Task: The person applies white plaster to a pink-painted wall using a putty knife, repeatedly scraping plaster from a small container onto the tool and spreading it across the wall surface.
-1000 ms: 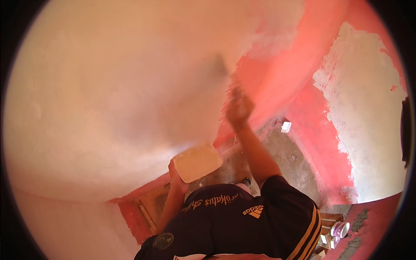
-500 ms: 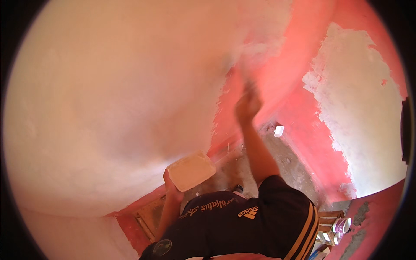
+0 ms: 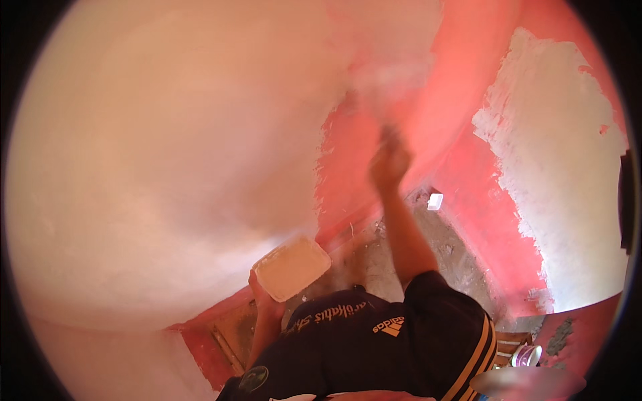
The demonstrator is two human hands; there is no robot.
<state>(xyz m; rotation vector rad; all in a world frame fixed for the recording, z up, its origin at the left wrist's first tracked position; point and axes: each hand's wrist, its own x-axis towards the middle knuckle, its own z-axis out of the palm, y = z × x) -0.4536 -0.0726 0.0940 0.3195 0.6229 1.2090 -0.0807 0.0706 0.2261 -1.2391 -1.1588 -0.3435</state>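
My left hand [image 3: 261, 287] grips a rectangular tub [image 3: 291, 266] of cream-coloured paint, low in front of me. My right hand [image 3: 390, 154] is raised against the wall, closed round the handle of a brush [image 3: 386, 113] that is smeared by motion. The brush is over red paint [image 3: 421, 127], beside a broad cream coat [image 3: 187, 134] with a ragged edge and a pale, streaky patch [image 3: 394, 72].
The right-hand wall [image 3: 562, 160] is part cream, part red. A small white container [image 3: 435, 201] lies in the floor corner. A bucket [image 3: 526, 355] stands by wooden slats at lower right, behind a blurred pale shape [image 3: 528, 384] I cannot make out.
My right hand has moved slightly up and right with the brush. The tub in my left hand sits lower and further left. The blurred shape at lower right has appeared.
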